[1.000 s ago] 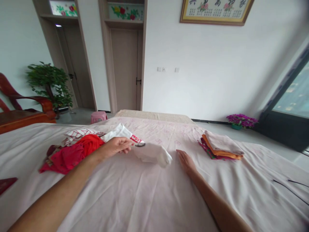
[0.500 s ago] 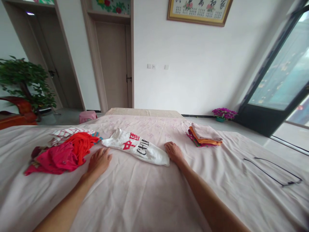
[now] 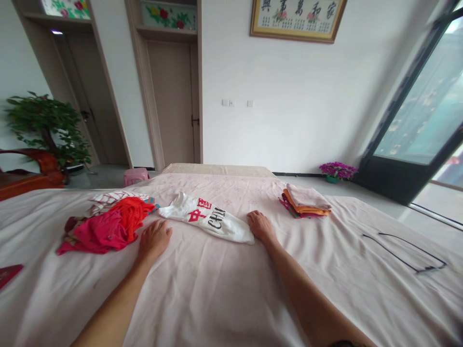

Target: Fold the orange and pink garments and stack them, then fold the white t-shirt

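A white T-shirt [image 3: 231, 228] with red and black lettering lies folded into a long strip on the bed-like sheeted surface. My left hand [image 3: 155, 239] rests palm down on the sheet just below the shirt's left end, its fingers stretched out and holding nothing. At the shirt's right end, my right hand [image 3: 261, 226] lies palm down with fingers extended, touching or very near the cloth edge. Beside my left hand is a loose heap of clothes, with a pink garment [image 3: 97, 233] and a bright red one [image 3: 135, 212] on show.
A neat stack of folded clothes [image 3: 307, 198] sits to the right, pale pink over orange. Black-framed glasses [image 3: 408, 255] lie farther right on the pale sheet [image 3: 202, 299]. A red flat object [image 3: 10, 274] shows at the left edge. Behind are a pink stool [image 3: 136, 177] and purple flowers [image 3: 337, 170].
The camera view has swung slightly left and up, bringing the red flat object into sight. Both hands stay nearly in place, and the T-shirt keeps its folded shape.
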